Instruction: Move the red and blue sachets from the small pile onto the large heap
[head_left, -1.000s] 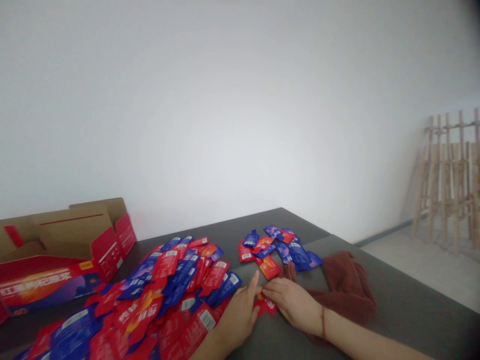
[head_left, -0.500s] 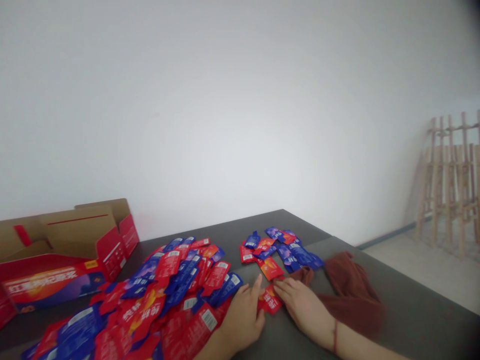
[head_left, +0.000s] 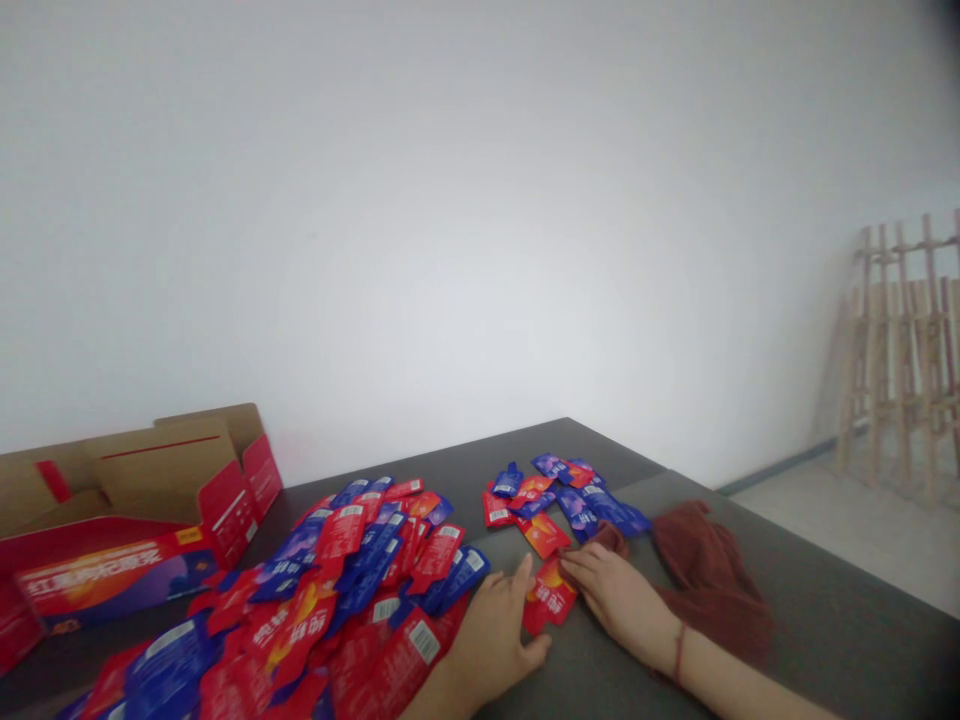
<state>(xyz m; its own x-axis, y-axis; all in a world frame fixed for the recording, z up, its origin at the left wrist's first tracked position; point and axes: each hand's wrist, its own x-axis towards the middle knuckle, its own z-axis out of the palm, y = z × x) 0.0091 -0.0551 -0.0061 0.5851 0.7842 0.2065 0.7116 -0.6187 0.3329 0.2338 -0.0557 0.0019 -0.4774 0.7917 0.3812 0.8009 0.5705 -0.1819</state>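
A red sachet (head_left: 553,600) with an orange print lies flat on the dark table between my hands. My left hand (head_left: 496,632) is open at its left side, thumb and forefinger spread, beside the big pile of red and blue sachets (head_left: 364,560). My right hand (head_left: 626,605) lies low with fingers stretched out, their tips at the sachet's right edge; whether they press on it I cannot tell. Just behind those fingers is one end of a crumpled brown cloth (head_left: 709,565). Beyond both hands is a smaller group of red and blue sachets (head_left: 600,508).
An open red cardboard box (head_left: 120,575) with a printed front stands at the left of the table. The table's right edge (head_left: 817,535) slopes toward me. A white wall rises behind, and wooden racks (head_left: 900,350) stand on the floor at right.
My left thumb has spread away from the forefinger, and more of the red sachet shows between my hands. My right hand has shifted slightly to the right. The view has moved a little.
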